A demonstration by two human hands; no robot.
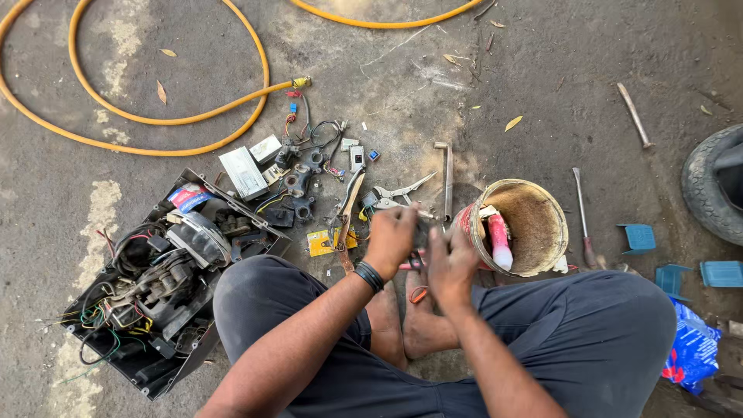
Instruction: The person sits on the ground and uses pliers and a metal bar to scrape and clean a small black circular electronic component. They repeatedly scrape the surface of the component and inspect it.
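Observation:
I sit cross-legged on a concrete floor. My left hand (392, 236) and my right hand (451, 263) are closed together around a small dark part (422, 230), held above my bare feet. Thin wires hang from the part, and an orange ring (418, 294) lies just under it. My fingers hide most of the part. A black band is on my left wrist.
A tipped tub (534, 224) with a pink tube lies right of my hands. Pliers (398, 193), a hammer (446, 178), a screwdriver (582, 217) and small electrical parts are scattered ahead. A black tray of wiring (159, 286) is left, a yellow hose (155, 116) beyond, a tyre (716, 182) right.

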